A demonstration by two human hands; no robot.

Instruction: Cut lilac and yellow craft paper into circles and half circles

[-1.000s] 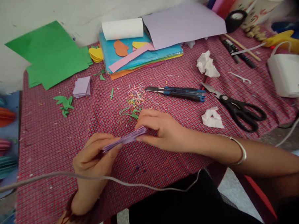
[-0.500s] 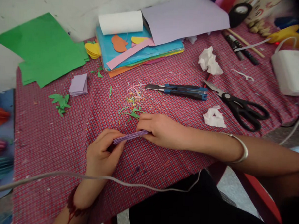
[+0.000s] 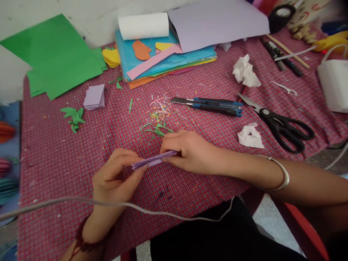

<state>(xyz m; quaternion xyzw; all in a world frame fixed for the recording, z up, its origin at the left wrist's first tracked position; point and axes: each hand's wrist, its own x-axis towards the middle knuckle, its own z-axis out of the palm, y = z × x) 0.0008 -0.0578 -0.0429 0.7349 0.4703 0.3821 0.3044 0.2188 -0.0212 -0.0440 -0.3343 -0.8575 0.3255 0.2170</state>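
A thin stack of folded purple paper pieces [image 3: 154, 159] is held edge-on just above the red checked tablecloth [image 3: 60, 152]. My left hand [image 3: 115, 178] pinches its left end with fingers closed. My right hand [image 3: 190, 150] grips the right end, fingers folded over it; a silver bangle [image 3: 281, 175] sits on that wrist. Fine paper shreds [image 3: 157, 114] lie just beyond the hands.
Behind lie a blue utility knife [image 3: 209, 106], black scissors [image 3: 280, 123], crumpled white paper [image 3: 245, 74], a small purple paper pile [image 3: 94, 97], green sheets [image 3: 56, 56] and a coloured paper stack [image 3: 165, 57]. A white box [image 3: 339, 84] stands right. A grey cable [image 3: 101, 203] crosses in front.
Both hands stay on the purple stack; it tilted flatter, then rose slightly again, and the left hand shifted a little along its end. The view moved slightly.
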